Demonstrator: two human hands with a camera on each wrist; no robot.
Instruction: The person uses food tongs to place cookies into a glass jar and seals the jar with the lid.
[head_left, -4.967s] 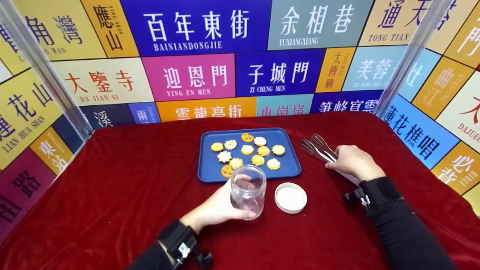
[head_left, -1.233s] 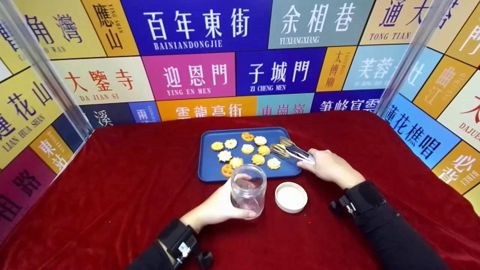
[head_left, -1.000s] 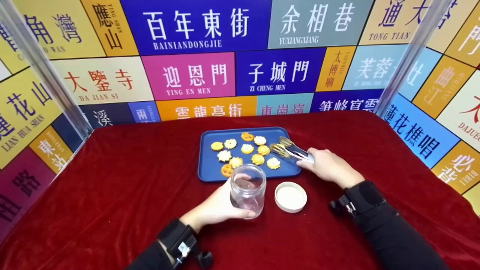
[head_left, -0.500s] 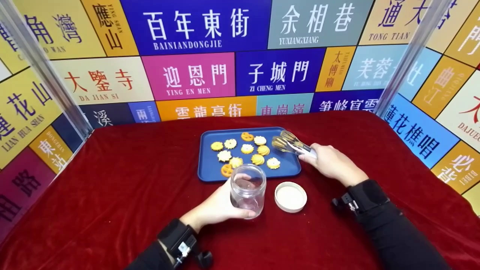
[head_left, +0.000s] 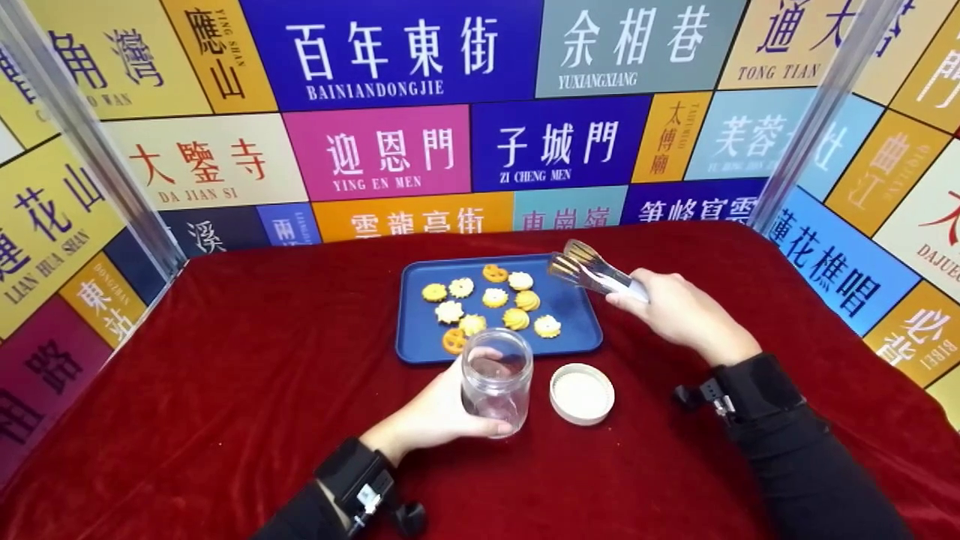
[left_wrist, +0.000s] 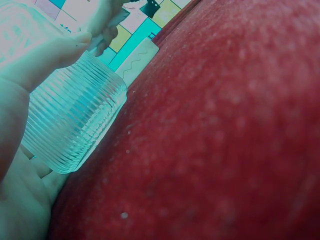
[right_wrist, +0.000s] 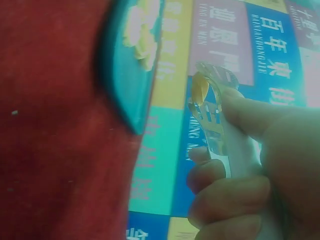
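My left hand (head_left: 427,412) holds a clear glass jar (head_left: 498,386), upright and with its mouth uncovered. In the left wrist view the jar's ribbed side (left_wrist: 75,117) shows between thumb and fingers. My right hand (head_left: 686,311) grips metal tongs (head_left: 609,280), whose heads are above the far right corner of a blue tray (head_left: 420,345). In the right wrist view a yellow cookie (right_wrist: 200,89) is pinched between the tong heads. Several flower-shaped cookies (head_left: 516,319) and two pretzels (head_left: 494,273) lie on the tray.
A pale round lid (head_left: 582,394) lies just right of the jar, hollow side up. Dark red cloth (head_left: 285,337) covers the table. Behind it stand panels with coloured signs (head_left: 375,150), with metal posts (head_left: 821,112) at the corners.
My right hand first took up the tongs from right of the tray, then reached the cookie at its right side. Now the tongs have lifted that cookie up and away. The left hand stays put.
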